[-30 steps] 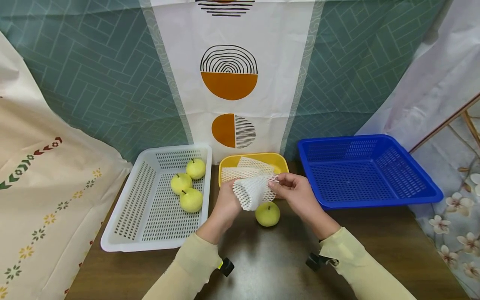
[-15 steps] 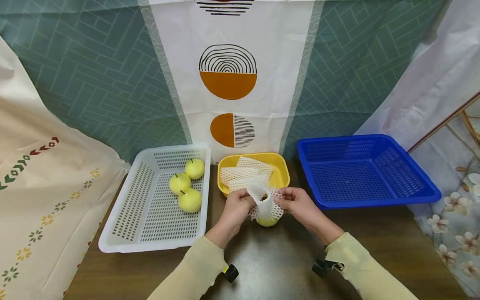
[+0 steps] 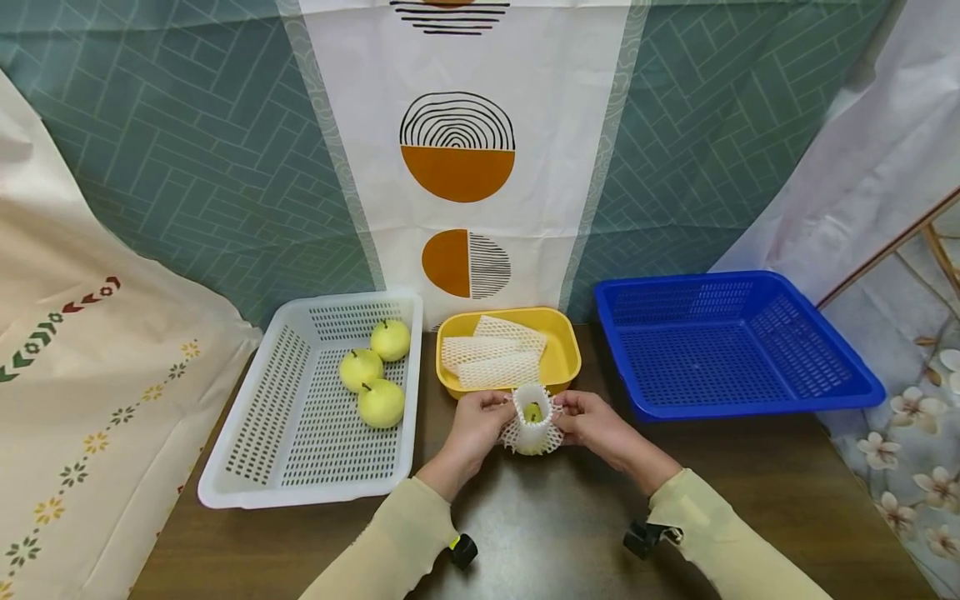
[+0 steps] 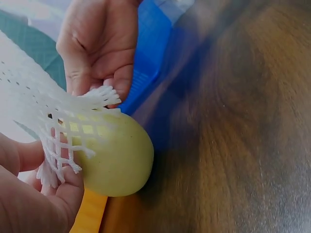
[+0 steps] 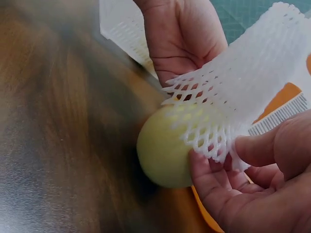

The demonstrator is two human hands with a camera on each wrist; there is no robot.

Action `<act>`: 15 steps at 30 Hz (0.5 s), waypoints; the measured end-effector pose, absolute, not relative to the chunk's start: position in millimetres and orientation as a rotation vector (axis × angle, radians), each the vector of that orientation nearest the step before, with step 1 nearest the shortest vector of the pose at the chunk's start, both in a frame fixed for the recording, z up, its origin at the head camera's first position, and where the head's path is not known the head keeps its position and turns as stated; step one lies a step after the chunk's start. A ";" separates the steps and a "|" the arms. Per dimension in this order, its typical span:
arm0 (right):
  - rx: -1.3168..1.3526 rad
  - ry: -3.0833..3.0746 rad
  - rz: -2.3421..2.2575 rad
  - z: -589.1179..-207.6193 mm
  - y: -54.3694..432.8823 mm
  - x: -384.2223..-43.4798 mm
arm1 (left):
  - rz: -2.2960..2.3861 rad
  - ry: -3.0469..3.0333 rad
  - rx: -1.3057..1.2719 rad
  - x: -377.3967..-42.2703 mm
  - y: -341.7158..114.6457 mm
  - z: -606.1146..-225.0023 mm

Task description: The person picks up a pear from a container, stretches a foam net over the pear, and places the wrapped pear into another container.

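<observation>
A white foam fruit net (image 3: 534, 437) stands as an open tube over the top of a yellow-green pear (image 4: 124, 160) on the table. My left hand (image 3: 474, 427) pinches the left side of the net's lower edge between thumb and fingers. On the opposite side, my right hand (image 3: 603, 429) pinches the edge likewise. Down through the tube, the head view shows the pear's top and stem. Both wrist views show the net's spread rim draped on the pear's upper part, with the lower part bare. Fingertips of the right hand lie against or very near the pear.
Behind the hands, a yellow basin (image 3: 562, 358) holds several flat foam nets (image 3: 498, 371). To the left stands a white basket (image 3: 300, 492) with three pears (image 3: 381, 404). A blue basket (image 3: 697, 354) is at the right, all on a dark wooden table (image 3: 547, 533).
Both hands have brought the net from above the yellow basin toward me and down onto the pear. The net, folded before, is now spread into a tube around the pear's top.
</observation>
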State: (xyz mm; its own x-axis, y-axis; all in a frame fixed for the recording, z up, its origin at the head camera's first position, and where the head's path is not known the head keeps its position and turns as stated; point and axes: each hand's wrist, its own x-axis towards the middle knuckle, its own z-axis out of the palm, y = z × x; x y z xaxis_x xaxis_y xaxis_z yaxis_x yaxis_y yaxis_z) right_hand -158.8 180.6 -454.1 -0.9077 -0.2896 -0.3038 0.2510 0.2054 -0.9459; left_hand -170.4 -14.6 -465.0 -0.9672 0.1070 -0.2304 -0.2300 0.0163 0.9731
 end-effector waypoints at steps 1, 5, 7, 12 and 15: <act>-0.035 2.069 -1.742 -454.4 180.2 -158.5 | 2.044 2.059 -0.129 -170.3 -15.5 -465.5; -0.008 2.073 -1.733 -454.4 178.5 -158.3 | 2.026 2.072 -0.153 -170.4 -17.8 -467.1; 0.011 2.078 -1.727 -454.3 177.4 -158.7 | 2.014 2.082 -0.169 -170.3 -18.7 -468.4; 0.061 2.103 -1.701 -455.0 175.0 -161.5 | 1.981 2.171 -0.185 -169.9 -19.9 -472.1; 0.083 2.123 -1.684 -455.8 174.7 -163.2 | 1.956 2.219 -0.194 -170.0 -20.2 -473.4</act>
